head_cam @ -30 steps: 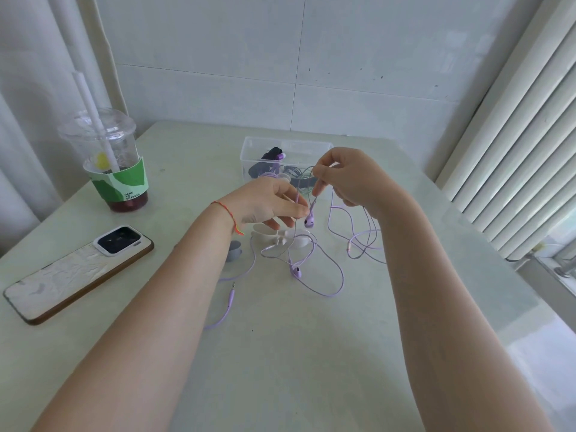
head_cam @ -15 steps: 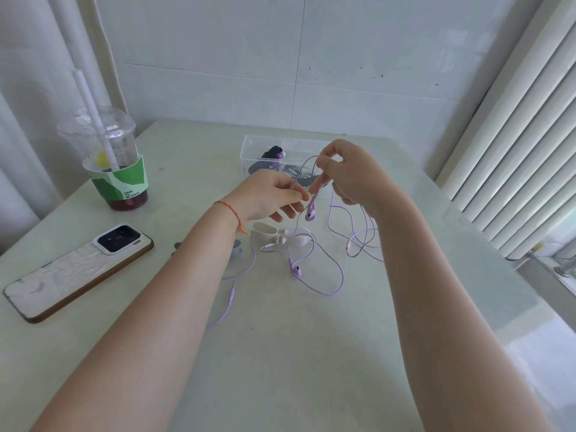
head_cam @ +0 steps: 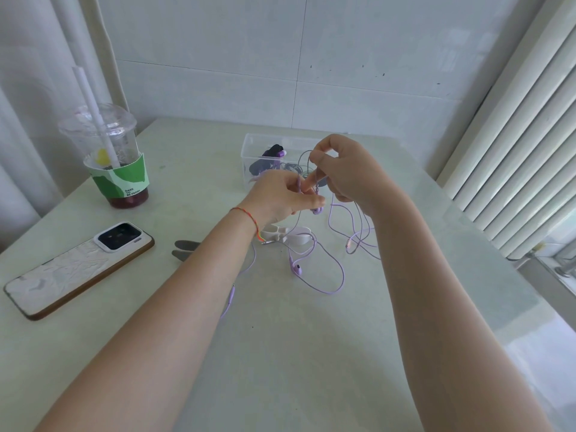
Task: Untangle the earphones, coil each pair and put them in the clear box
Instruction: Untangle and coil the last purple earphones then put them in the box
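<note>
Purple earphones (head_cam: 327, 275) lie in loose loops on the pale table, one earbud (head_cam: 297, 269) resting flat and another (head_cam: 317, 210) dangling under my fingers. My left hand (head_cam: 280, 198) pinches the purple cable just in front of the clear box (head_cam: 249, 145). My right hand (head_cam: 346, 169), a little higher and touching the left, pinches a raised loop of the same cable. The box holds dark and purple coiled earphones (head_cam: 274, 155). A white pair (head_cam: 293, 235) lies under my left wrist, partly hidden.
An iced drink cup (head_cam: 113, 160) with a straw stands at the far left. A phone (head_cam: 78, 269) lies face down near the left edge. Two grey tips (head_cam: 184, 249) poke out beside my left forearm. Blinds run along the right side.
Both hands have lifted the purple cable higher and drawn together near the box. The right hand has raised a loop above the left.
</note>
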